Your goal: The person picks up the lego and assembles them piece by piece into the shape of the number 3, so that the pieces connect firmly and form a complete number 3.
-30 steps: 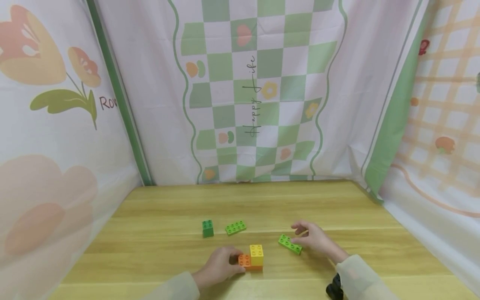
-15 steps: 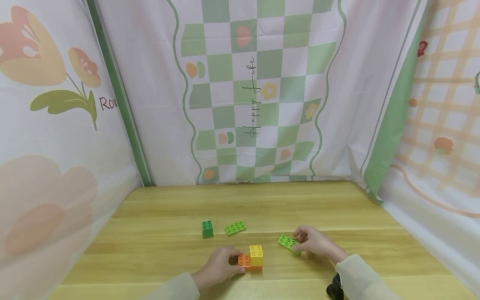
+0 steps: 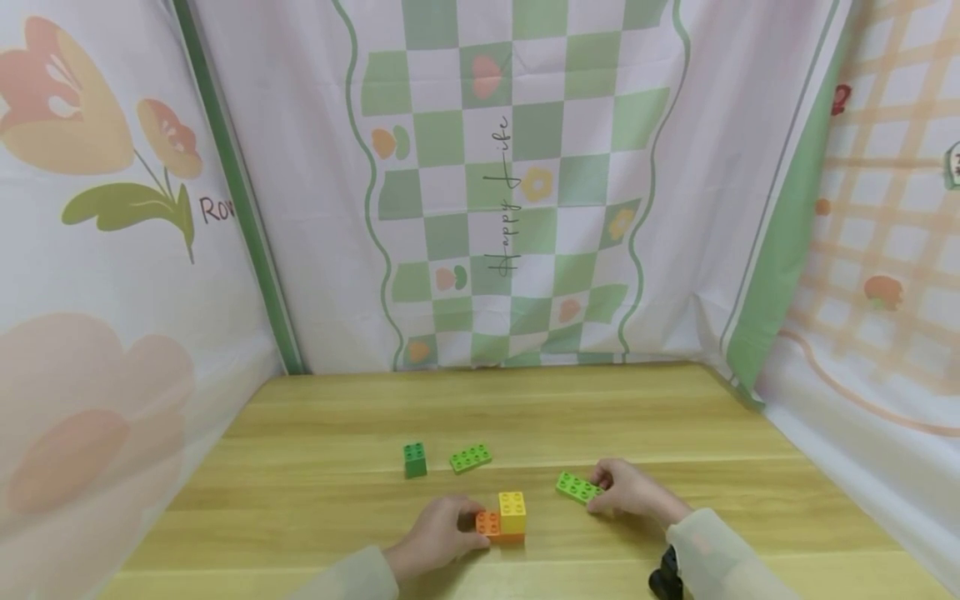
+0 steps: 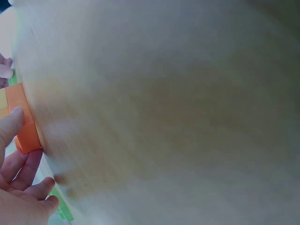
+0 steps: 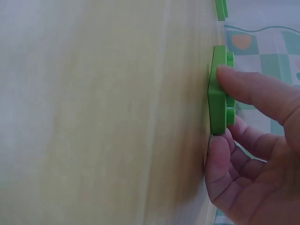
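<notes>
A person at a wood-grained table (image 3: 337, 429) has both hands on toy bricks, the right hand (image 3: 636, 490) pinching a flat light-green brick (image 3: 576, 487) by its near right end, thumb along the near side and fingers curled about the end and far side. The light-green brick lies to the left of that hand, studs up, its long axis slanting from far left to near right, so that one end points back at the palm. Nearer the person and off to its left, the left hand (image 3: 437, 535) grips the left end of an orange brick (image 3: 487, 524), which lies nearly square to the person, its long axis running left to right. A yellow block (image 3: 513, 514) stands upright on the orange brick's right end, leaving the studs beside the left hand bare. The right hand is plainly the nearer to the light-green brick, which appears to rest on the table, though the edge-on wrist view leaves its underside uncertain. Farther back, a matching flat brick (image 3: 471, 458) lies just beside a dark green block (image 3: 415, 461), both untouched.
</notes>
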